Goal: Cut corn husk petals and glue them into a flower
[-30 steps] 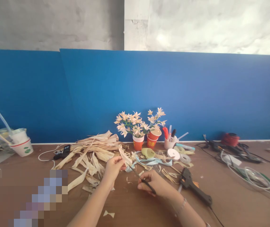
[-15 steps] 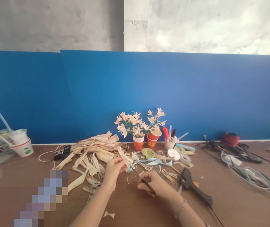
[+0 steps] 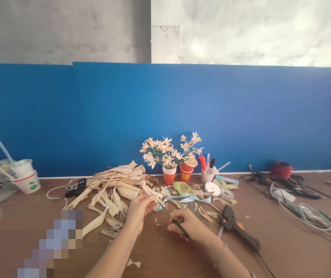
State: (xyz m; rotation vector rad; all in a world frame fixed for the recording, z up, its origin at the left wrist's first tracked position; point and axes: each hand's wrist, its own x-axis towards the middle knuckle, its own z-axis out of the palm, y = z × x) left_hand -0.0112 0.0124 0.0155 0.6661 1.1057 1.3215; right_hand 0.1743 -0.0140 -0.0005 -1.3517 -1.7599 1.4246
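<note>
Pinched between the fingertips of my left hand [image 3: 140, 210] is a pale strip of dried corn husk [image 3: 150, 191], its free end pointing up and away. My right hand [image 3: 184, 225] grips a pair of scissors [image 3: 181, 228] with dark handles. Their thin blades slant up to the left and reach the husk beside my left fingertips; whether the blades are parted is too small to tell. Behind my left hand lies a heap of dried husks [image 3: 117, 181]. Small scraps and a bow-shaped piece [image 3: 134, 263] lie on the brown table [image 3: 156, 251].
Husk flowers [image 3: 165, 148] stand in red paper cups [image 3: 169, 177] against the blue partition [image 3: 183, 100]. A glue gun [image 3: 238, 227] lies right of my right hand. Tape rolls [image 3: 212, 189], a pen cup [image 3: 207, 175], cables [image 3: 296, 208] and a white cup [image 3: 28, 182] stand or lie around.
The husk strip tips slightly to the left in my left hand. Both hands otherwise keep nearly the same place and hold, and the view shifts slightly.
</note>
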